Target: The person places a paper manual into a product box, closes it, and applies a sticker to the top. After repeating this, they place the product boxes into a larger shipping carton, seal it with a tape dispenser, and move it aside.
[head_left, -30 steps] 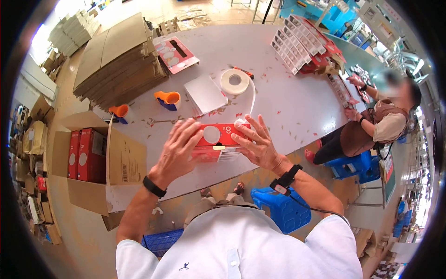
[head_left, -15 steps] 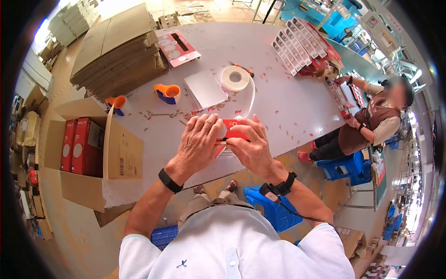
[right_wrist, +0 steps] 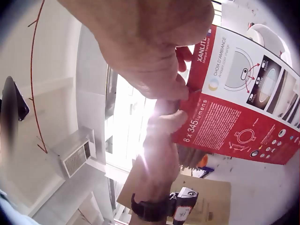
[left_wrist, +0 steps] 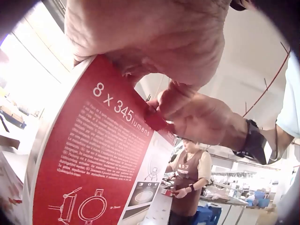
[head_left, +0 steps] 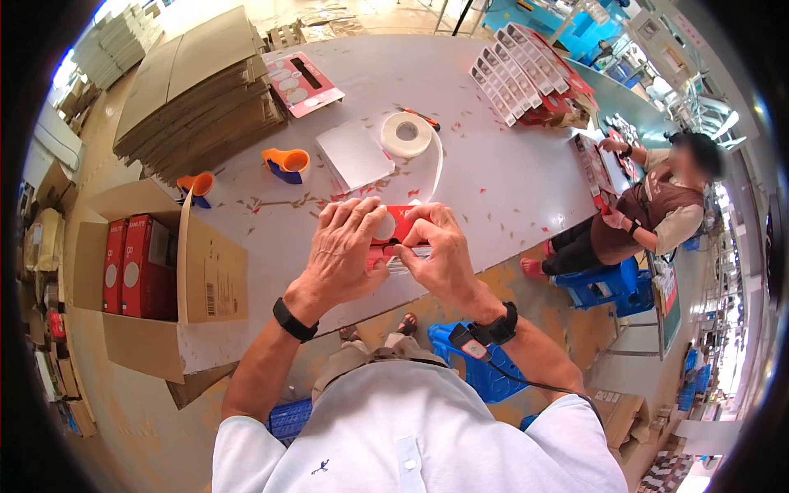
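A red and white printed box (head_left: 401, 215) stands at the near edge of the table, marked "8 x 345 lumens" on its red side (left_wrist: 89, 136). My left hand (head_left: 341, 251) holds its left part, fingers over the top and thumb at the near face. Close beside it, my right hand (head_left: 441, 253) pinches a small red flap (left_wrist: 157, 120) at the top near edge between thumb and bent index finger. In the right wrist view both hands meet at the corner of the box (right_wrist: 220, 117). The hands hide much of its top.
An open carton (head_left: 215, 271) with red boxes (head_left: 148, 271) stands left. Behind lie a tape roll (head_left: 406, 134), a white pad (head_left: 355, 154), orange tape dispensers (head_left: 286, 164) and stacked cardboard (head_left: 193, 90). Another person (head_left: 649, 197) works at the right, near display packaging (head_left: 526, 78).
My right hand has gone from spread fingers on the box top to pinching the flap at its near edge. The left hand has shifted right, its thumb now at the front.
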{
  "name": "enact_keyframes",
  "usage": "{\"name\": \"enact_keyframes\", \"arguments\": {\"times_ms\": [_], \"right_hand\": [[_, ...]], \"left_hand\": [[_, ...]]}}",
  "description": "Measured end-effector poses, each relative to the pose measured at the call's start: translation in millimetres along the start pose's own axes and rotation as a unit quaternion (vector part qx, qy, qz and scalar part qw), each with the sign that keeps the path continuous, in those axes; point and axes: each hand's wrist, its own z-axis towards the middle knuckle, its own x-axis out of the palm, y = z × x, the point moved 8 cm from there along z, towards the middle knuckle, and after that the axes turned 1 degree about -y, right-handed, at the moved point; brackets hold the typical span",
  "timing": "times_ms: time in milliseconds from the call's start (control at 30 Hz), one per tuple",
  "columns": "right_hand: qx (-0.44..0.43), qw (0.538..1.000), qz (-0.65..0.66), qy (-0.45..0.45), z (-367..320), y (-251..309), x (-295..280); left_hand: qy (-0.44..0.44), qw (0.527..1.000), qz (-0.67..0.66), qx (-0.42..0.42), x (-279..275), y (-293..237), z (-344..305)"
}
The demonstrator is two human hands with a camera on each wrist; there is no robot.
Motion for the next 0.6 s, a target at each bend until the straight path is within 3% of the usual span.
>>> {"name": "enact_keyframes", "arguments": {"times_ms": [367, 467, 600], "right_hand": [[-0.006, 1.000, -0.025, 0.012, 5.6, 0.2, -0.7], [-0.040, 0.999, -0.034, 0.010, 2.0, -1.6, -0.6], [-0.150, 0.989, -0.013, 0.016, -7.9, 5.0, -0.1]], "left_hand": [[-0.012, 1.000, -0.007, -0.022, 0.9, 2.5, -0.4], [-0.003, 0.999, -0.019, -0.041, 2.1, 4.3, 0.2], [-0.017, 0.999, -0.003, -0.040, -0.6, 2.2, 1.8]]}}
